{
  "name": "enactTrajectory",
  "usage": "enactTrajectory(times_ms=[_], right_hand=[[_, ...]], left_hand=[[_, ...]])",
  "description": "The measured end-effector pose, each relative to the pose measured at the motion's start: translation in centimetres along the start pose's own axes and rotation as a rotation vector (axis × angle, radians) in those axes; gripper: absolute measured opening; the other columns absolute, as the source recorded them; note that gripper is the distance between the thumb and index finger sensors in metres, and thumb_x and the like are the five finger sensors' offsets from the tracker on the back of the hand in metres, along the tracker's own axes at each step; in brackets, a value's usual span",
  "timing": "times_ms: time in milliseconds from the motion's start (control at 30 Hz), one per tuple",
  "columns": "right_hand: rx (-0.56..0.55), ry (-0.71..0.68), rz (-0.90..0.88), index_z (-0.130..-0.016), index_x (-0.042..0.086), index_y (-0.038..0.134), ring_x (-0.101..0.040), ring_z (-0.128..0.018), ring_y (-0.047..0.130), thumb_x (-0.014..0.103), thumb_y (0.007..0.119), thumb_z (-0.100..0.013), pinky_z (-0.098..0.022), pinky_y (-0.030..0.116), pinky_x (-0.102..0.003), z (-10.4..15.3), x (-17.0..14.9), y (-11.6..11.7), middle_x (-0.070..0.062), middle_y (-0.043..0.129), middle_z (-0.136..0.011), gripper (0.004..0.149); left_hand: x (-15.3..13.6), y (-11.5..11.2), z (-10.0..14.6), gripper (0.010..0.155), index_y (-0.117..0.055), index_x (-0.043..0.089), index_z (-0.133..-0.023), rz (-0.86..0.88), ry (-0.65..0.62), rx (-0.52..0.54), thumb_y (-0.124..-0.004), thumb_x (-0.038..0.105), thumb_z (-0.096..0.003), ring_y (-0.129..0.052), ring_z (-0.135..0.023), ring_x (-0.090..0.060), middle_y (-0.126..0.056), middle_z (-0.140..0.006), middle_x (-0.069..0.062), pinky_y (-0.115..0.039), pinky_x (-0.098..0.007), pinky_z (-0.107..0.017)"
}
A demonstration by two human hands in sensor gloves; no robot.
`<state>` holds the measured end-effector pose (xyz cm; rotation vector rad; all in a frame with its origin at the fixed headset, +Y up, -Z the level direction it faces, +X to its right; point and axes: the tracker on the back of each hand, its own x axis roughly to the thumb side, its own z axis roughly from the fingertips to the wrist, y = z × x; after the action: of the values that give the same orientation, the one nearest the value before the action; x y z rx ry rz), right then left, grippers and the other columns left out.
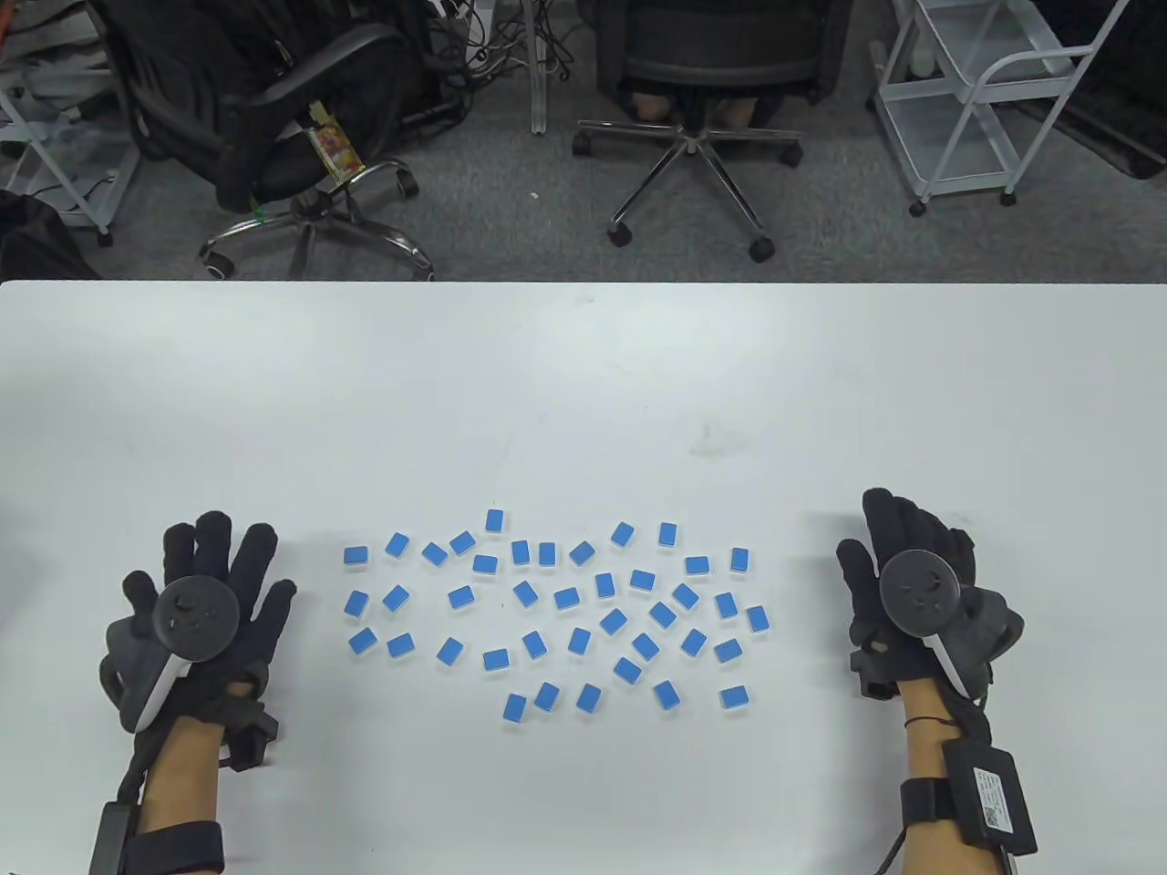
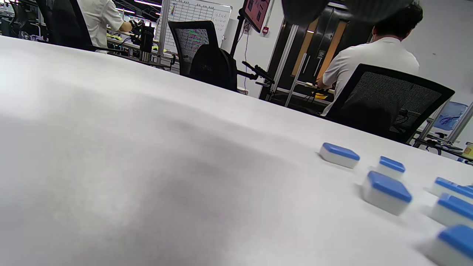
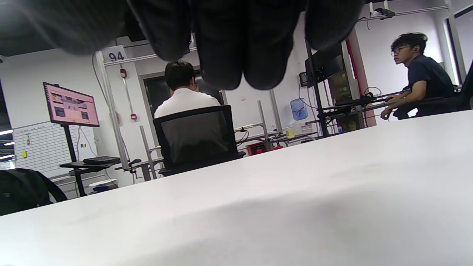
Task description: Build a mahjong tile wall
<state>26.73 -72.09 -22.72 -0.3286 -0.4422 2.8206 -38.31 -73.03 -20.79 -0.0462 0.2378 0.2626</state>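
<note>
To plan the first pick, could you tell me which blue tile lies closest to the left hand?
The tile at the top-left corner of the scatter, just right of the left hand; every other tile lies farther right.

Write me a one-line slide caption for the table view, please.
Gloved left hand and right hand rest open on the white table, flanking scattered blue-backed mahjong tiles.

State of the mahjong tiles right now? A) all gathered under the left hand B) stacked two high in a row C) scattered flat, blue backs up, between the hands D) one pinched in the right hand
C: the mahjong tiles lie loose in one layer between left hand and right hand, neither touching any.
</note>
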Motion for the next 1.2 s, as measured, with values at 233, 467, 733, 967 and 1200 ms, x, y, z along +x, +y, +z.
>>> enactTrajectory(times_ms=[233, 467, 733, 967, 1200], right_hand=[[-0.001, -0.128, -0.011, -0.095, 0.031, 0.060, -0.031, -0.085, 0.085, 0.053, 0.075, -0.036, -0.070, 0.061, -0.060, 0.5, 2.3, -0.7, -0.003, 0.085, -0.093, 0.064], [0.036, -0.281, -0.003, -0.094, 0.028, 0.064, -0.030, -0.073, 0.093, 0.050, 0.082, -0.035, -0.065, 0.070, -0.058, 1.4, 5.1, -1.4, -0.002, 0.091, -0.084, 0.065], [0.152, -0.412, 0.059, -0.092, 0.026, 0.068, -0.029, -0.068, 0.097, 0.050, 0.088, -0.032, -0.060, 0.075, -0.059, 2.7, 7.5, -1.2, -0.002, 0.095, -0.079, 0.068], [0.256, -0.455, 0.090, -0.087, 0.023, 0.077, -0.029, -0.059, 0.102, 0.048, 0.092, -0.029, -0.055, 0.079, -0.058, 3.1, 8.2, -0.3, -0.002, 0.101, -0.070, 0.064], [0.308, -0.476, 0.090, -0.080, 0.021, 0.085, -0.027, -0.050, 0.106, 0.047, 0.094, -0.028, -0.049, 0.084, -0.056, 3.2, 8.7, 0.4, -0.002, 0.106, -0.060, 0.059]], left_hand=[[-0.1, 0.0, 0.0, 0.066, -0.033, 0.060, -0.110, 0.013, 0.003, -0.006, -0.053, 0.068, -0.0474, 0.001, -0.119, -0.010, -0.007, -0.124, 0.024, 0.000, -0.056, -0.084], [-0.1, 0.1, 0.0, 0.066, -0.034, 0.060, -0.110, 0.017, 0.002, 0.000, -0.053, 0.068, -0.0477, -0.001, -0.119, -0.011, -0.008, -0.124, 0.023, -0.001, -0.056, -0.084], [-0.1, 0.1, -0.1, 0.066, -0.035, 0.059, -0.110, 0.020, -0.002, 0.001, -0.053, 0.067, -0.0479, -0.002, -0.120, -0.011, -0.009, -0.124, 0.023, -0.002, -0.056, -0.085], [-0.2, 0.1, -0.1, 0.065, -0.035, 0.058, -0.111, 0.029, 0.002, 0.000, -0.053, 0.067, -0.0482, -0.004, -0.120, -0.012, -0.011, -0.125, 0.022, -0.003, -0.056, -0.085], [-0.1, 0.1, -0.1, 0.065, -0.036, 0.058, -0.111, 0.033, 0.001, -0.006, -0.053, 0.066, -0.0483, -0.006, -0.120, -0.013, -0.012, -0.125, 0.021, -0.004, -0.057, -0.085]])
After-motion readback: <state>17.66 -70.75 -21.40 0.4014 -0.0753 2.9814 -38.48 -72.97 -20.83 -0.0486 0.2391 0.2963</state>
